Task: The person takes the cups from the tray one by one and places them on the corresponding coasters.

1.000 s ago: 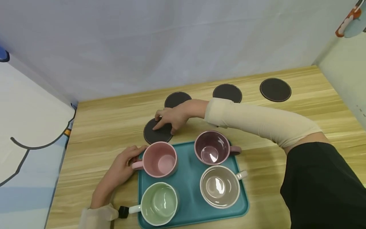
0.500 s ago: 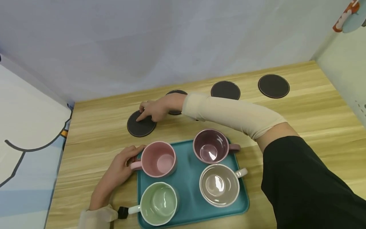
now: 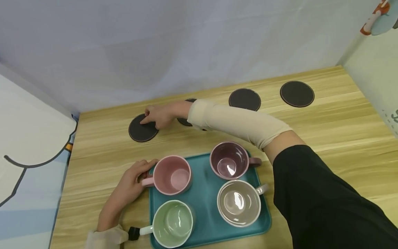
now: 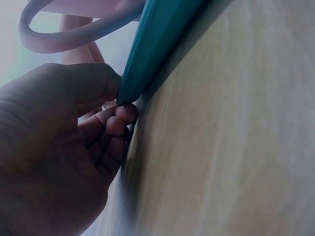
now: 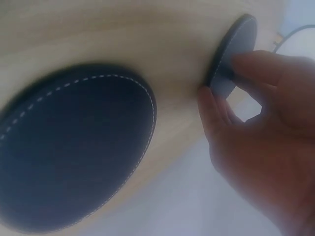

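Observation:
At the far left of the table in the head view, my right hand (image 3: 158, 116) holds a round black coaster (image 3: 141, 133). Its index finger lies over the top. From the right wrist camera, other fingertips show at the edge of this stitched coaster (image 5: 234, 49). My left hand (image 3: 130, 181) pinches the left rim of a teal tray (image 3: 203, 197), near its far corner. In the left wrist view the thumb is on the tray's edge (image 4: 147, 54) and the curled fingers are low against the table. A pink mug (image 3: 171, 176) stands on the tray beside this hand.
The tray also carries a purple mug (image 3: 227, 160), a beige mug (image 3: 239, 204) and a green mug (image 3: 174, 224). Their handles jut past its sides. Along the back lie more black coasters, one partly under the right forearm (image 3: 184, 121), others further right (image 3: 245, 98). A pale wall rises behind.
My right hand has slid the coaster left and away from me, from beside the pink mug to the far left of the row. The left hand keeps its place at the tray.

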Available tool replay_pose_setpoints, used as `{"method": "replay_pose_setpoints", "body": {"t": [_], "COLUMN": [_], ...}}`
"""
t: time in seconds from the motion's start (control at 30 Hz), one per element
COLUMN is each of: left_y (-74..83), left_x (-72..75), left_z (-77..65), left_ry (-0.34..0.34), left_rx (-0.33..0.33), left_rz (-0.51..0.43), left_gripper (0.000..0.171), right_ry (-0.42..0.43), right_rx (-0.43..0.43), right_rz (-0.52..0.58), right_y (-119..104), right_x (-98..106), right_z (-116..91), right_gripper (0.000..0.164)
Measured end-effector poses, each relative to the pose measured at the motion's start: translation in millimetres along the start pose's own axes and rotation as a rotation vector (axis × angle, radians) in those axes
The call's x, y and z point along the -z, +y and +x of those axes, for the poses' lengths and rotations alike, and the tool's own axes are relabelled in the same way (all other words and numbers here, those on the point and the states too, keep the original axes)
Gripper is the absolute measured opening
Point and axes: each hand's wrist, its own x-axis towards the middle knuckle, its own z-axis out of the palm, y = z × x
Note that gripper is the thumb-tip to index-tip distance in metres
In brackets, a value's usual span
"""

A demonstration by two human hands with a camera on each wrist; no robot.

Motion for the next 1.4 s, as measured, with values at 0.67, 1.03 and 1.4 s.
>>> {"method": "replay_pose_setpoints", "body": {"t": [0.67,1.03,1.4], "left_y": [-0.4,0.0,-2.3], "left_x": [-2.6,-9.1,-4.1], "left_z": [-4.7,-0.6,3.1], "left_ry": [0.008,0.013,0.004], "left_rx": [-0.018,-0.03,-0.034], "left_rz": [0.022,-0.019,0.003], "left_gripper": [0.054,0.054,0.048], "right_ry": [0.127,0.186,0.171], "right_rx": [0.093,-0.185,-0.37], "right_rz": [-0.006,-0.236,-0.143], "right_y": [9,25,39], "right_x": [-5,-34,-60], "right_z": [-23,-87,-99], "right_gripper": [0.06,0.059,0.067]}}
